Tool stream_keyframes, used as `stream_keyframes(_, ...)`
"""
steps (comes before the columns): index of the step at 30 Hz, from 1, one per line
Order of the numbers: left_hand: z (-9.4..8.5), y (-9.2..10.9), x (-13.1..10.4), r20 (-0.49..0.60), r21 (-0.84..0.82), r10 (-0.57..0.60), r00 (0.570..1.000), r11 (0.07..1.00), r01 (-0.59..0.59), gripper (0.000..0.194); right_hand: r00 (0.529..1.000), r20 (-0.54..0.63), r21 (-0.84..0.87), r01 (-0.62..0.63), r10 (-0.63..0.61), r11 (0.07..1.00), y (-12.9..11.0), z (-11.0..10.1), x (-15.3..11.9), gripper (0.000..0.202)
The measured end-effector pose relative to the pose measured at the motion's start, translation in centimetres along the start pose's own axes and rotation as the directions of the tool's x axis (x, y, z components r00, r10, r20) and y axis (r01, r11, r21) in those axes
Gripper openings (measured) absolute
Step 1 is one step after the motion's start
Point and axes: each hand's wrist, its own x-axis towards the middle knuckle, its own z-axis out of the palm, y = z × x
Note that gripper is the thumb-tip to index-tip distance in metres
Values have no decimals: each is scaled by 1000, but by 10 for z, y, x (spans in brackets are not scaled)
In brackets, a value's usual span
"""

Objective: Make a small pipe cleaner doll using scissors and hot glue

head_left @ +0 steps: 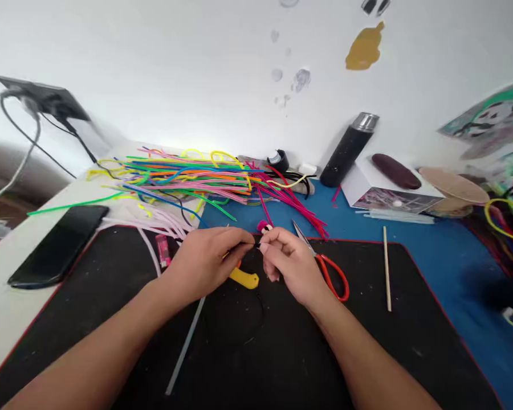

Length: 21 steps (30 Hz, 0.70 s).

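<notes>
My left hand (216,259) and my right hand (288,262) meet over the black mat (308,353), fingertips almost touching. Both pinch at a small black piece (257,245), mostly hidden by the fingers. A thin black strand (263,313) curves over the mat below; whether it joins that piece I cannot tell. Under my left hand lies a yellow-handled tool (244,279), partly covered. Orange-handled scissors (334,279) rest beside my right hand, blades pointing away. Just behind my right fingers is a small pink and white item (264,226). A translucent glue stick (186,347) lies below my left hand.
Colourful pipe cleaners (188,176) pile up along the wall, magenta ones (294,202) at their right. A phone (60,245) and a pink lighter (163,250) lie left. To the right are a wooden stick (387,267), a black flask (348,151) and a white box (367,182).
</notes>
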Motion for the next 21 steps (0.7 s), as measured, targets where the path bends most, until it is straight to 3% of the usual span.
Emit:
stream_keyframes(10,6,-5,-2,-5,290,207,978,937,-196,24,998,-16,88,-54,56,995,8,2,0,16)
stream_keyframes(14,4,-4,-3,1,211,97,995,973,-95,21,999,-26,27,-28,29,999,8,0,0,17)
stream_keyframes(18,0,-3,-2,62,43,-53,997,998,50,10,997,-36,-144,63,-68,988,4,-1,-4,15)
stream_keyframes(21,-1,-3,-3,128,30,-99,987,995,96,7,989,-42,-298,122,-140,947,3,0,-6,12)
